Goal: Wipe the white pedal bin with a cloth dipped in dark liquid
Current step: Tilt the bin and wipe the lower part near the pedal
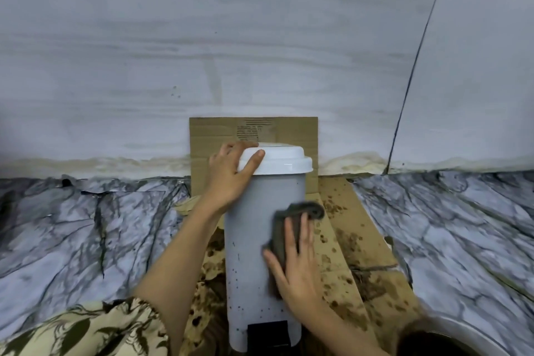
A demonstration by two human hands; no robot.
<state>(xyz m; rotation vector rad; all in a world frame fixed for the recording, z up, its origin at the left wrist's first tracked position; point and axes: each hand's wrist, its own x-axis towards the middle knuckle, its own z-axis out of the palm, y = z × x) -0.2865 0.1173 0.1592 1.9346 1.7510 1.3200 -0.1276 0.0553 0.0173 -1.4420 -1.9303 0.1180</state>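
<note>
The white pedal bin stands upright on stained cardboard, its lid shut and a black pedal at its base. Small dark specks dot its front. My left hand grips the bin's upper left side, thumb over the lid's edge. My right hand presses a dark grey cloth flat against the right front of the bin. The cloth sticks out above my fingers.
Brown cardboard spotted with dark liquid lies under the bin, and another piece leans on the pale wall behind. A white bowl of dark liquid sits at the bottom right. Marble-patterned floor spreads to both sides.
</note>
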